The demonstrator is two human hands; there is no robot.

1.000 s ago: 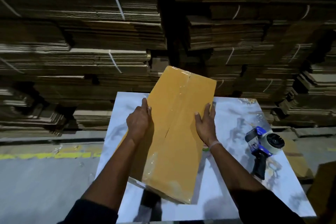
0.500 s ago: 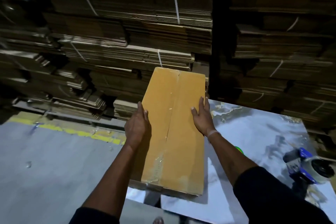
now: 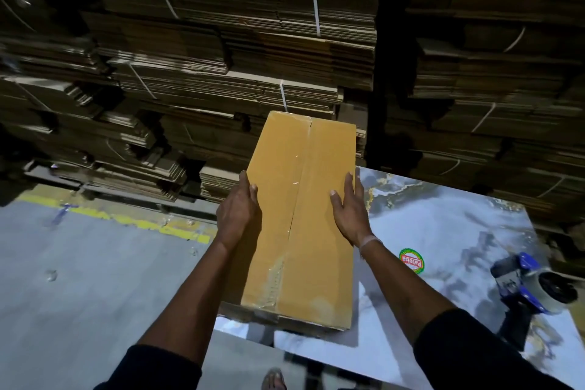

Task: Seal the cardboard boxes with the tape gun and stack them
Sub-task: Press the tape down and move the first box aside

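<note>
— While we look down, where do we have the cardboard box (image 3: 300, 215)?

— Between our palms: left hand (image 3: 237, 215) on its left side, right hand (image 3: 349, 215) on its right, fingers flat against it, over the left edge of the marbled table (image 3: 443, 231).

— And the tape gun (image 3: 535, 288)?

— Lying on the table, well to the right, untouched. Clear tape runs along the box's centre seam.

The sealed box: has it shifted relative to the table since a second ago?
Yes. The box, held in both hands, has swung toward the table's left edge and now overhangs it.
</note>
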